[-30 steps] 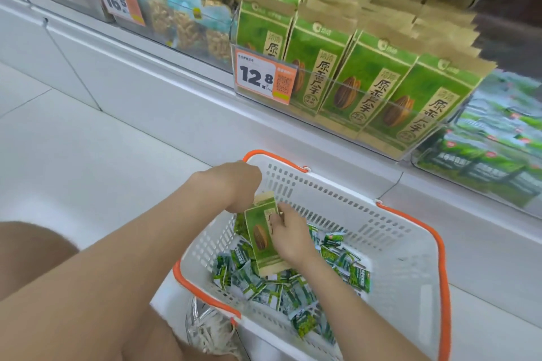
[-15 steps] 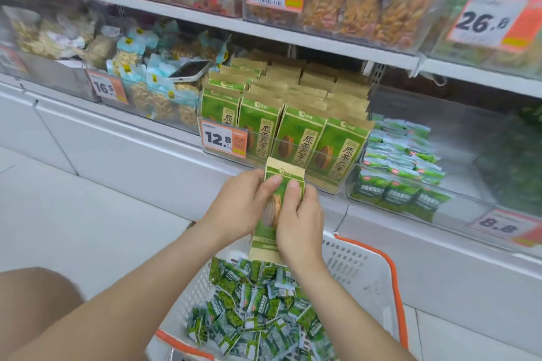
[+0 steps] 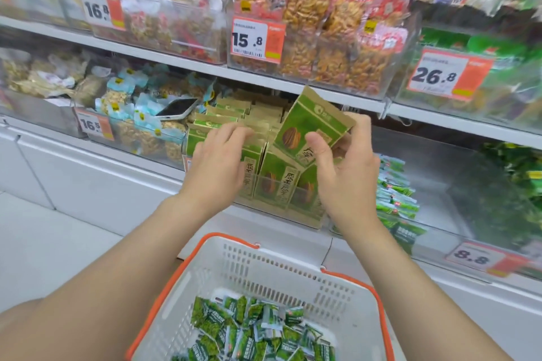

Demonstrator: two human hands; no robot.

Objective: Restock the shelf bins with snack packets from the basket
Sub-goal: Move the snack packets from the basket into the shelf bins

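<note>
Fingers [image 3: 362, 129] of the right hand [image 3: 346, 173] are pinching a green packet [image 3: 311, 123], tilting above its bin [image 3: 278, 208]. The left hand [image 3: 220, 155], laid flat, is pressing the row [image 3: 277, 179] aside; try sliding it in upright.

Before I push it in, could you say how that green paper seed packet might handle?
Probably light: the right hand pinches the green paper seed packet between thumb and fingers. Likely fairly stiff: it looks flat while tilted.

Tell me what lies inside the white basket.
Small green snack packets lie piled in the basket. Anything beneath them is covered, and its near end is out of frame.
</note>
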